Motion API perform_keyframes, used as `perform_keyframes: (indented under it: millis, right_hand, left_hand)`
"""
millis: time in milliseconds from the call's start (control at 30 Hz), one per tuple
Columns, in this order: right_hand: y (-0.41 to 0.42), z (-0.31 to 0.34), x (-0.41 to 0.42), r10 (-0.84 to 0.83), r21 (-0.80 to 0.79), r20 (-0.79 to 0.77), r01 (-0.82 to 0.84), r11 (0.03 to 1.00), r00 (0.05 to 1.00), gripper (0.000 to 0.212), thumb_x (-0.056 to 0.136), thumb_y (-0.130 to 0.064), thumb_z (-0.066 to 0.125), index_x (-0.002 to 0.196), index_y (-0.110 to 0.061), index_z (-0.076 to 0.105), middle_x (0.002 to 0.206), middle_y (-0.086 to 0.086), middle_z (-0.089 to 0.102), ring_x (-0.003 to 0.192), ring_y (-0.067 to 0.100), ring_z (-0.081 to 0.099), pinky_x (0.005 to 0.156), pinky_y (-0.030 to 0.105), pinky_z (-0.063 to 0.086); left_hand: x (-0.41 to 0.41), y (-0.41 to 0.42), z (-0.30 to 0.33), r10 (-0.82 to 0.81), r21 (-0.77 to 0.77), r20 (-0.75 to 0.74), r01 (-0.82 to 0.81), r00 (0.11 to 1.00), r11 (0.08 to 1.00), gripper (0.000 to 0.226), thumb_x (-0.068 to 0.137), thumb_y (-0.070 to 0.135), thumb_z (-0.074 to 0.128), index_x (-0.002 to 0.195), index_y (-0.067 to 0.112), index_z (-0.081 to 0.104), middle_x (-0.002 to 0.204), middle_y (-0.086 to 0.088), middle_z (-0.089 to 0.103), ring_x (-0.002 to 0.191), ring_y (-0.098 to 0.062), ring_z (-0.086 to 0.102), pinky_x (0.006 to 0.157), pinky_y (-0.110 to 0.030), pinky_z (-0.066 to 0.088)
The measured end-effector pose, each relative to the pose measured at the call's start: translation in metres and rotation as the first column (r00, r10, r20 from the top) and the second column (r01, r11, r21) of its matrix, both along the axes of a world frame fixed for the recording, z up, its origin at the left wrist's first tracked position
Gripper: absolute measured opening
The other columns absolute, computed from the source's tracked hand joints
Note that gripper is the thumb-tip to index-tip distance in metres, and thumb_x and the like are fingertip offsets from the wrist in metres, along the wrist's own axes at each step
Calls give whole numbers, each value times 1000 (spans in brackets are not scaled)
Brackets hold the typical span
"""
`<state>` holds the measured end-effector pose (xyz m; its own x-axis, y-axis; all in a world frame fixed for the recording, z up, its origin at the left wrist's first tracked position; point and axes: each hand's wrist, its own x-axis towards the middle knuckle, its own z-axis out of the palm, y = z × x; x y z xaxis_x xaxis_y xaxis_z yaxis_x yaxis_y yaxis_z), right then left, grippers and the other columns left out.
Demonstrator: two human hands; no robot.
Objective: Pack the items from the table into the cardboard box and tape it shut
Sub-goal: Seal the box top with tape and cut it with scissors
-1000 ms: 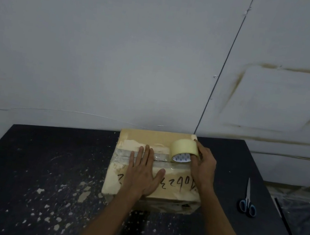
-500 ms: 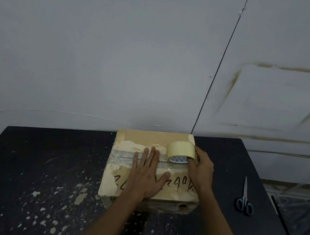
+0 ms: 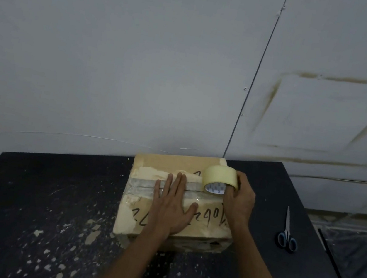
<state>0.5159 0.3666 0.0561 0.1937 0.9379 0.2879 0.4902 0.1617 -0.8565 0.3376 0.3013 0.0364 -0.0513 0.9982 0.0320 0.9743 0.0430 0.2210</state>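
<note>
1. Head view: a closed cardboard box (image 3: 174, 164) sits on a dark table (image 3: 27, 187), toward the far edge, close to a pale wall (image 3: 120, 46). Its top flaps are down, so what lies inside cannot be told.
2. A strip of clear tape (image 3: 142, 184) runs left to right across the top of the box, over torn, pale patches of cardboard. Black handwriting marks the near part of the lid.
3. The left hand (image 3: 173, 208) lies flat on the box top, fingers straight and spread a little, fingertips pressing on the tape strip.
4. The right hand (image 3: 239, 198) grasps a roll of tape (image 3: 219, 176) at the right end of the strip, near the far right corner of the box; its fingers curl round the roll, which stands on edge on the lid.
5. Blue-handled scissors (image 3: 287, 233) lie on the table to the right, well apart from the box, blades pointing far.
6. Pale flecks (image 3: 62, 240) are scattered over the table's near left part.
</note>
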Motion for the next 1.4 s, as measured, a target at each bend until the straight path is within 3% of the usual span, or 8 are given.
perform_keyframes:
  millis: [400,533,667,800,933,1100,1233,1400]
  right_hand:
    - [3,-8,4,-126,-85,-218,110,990,968,43,93,3,47,127,-20,59,120,2,58,111,20,56,94,40,51]
    - [5,-7,7,-150,-110,-282,123,986,948,38,96,-4,46,124,-25,58,115,5,64,105,24,62,86,43,58]
    - [5,-11,9,-103,-128,-282,69,989,954,33,98,-12,49,123,-32,55,113,2,63,101,18,62,78,35,56]
    - [3,-20,13,-61,-214,-299,-5,977,952,13,100,-21,52,111,-23,59,98,2,66,95,22,66,80,44,58]
    - [5,-21,16,-105,-208,-308,41,977,946,17,102,-25,48,110,-19,62,97,5,68,94,24,67,80,44,58]
    - [4,-26,14,-189,-211,-379,115,971,906,23,103,-26,44,119,-21,60,105,7,67,95,21,66,72,31,54]
    - [5,-25,14,-247,-227,-402,165,960,882,25,105,-24,41,118,-15,59,106,11,65,96,26,64,72,30,51]
    - [2,-25,19,-183,-231,-366,102,968,913,16,100,-31,54,114,-23,58,96,-4,64,90,16,65,65,21,47]
  left_hand:
    - [-3,2,-2,-55,-30,-42,54,998,998,87,88,69,6,155,16,-10,162,-2,-18,148,-20,-23,119,-47,-15]
    - [-3,3,-1,-66,-44,-43,64,997,997,88,87,70,3,155,15,-9,162,-3,-19,147,-20,-24,119,-48,-14]
    - [-1,3,0,-64,-60,-49,61,997,996,87,88,68,7,156,15,-5,162,-5,-19,147,-22,-24,119,-50,-15]
    - [3,9,4,-92,-32,-41,90,995,995,85,91,60,17,155,9,-6,162,-9,-18,148,-22,-23,120,-46,-14]
    - [5,14,3,-138,-22,-29,138,990,990,84,91,59,17,154,12,-13,161,-7,-22,148,-22,-23,121,-44,-13]
    - [2,12,-3,-143,-30,-38,142,989,989,80,92,61,13,155,17,-12,161,-4,-21,147,-20,-24,120,-44,-14]
    - [4,14,-3,-148,-40,-42,146,988,988,79,93,60,12,155,16,-11,161,-4,-21,147,-21,-24,121,-45,-13]
    - [8,14,0,-145,-86,-61,139,988,986,81,93,62,12,154,14,-12,160,-8,-24,147,-25,-25,120,-49,-13]
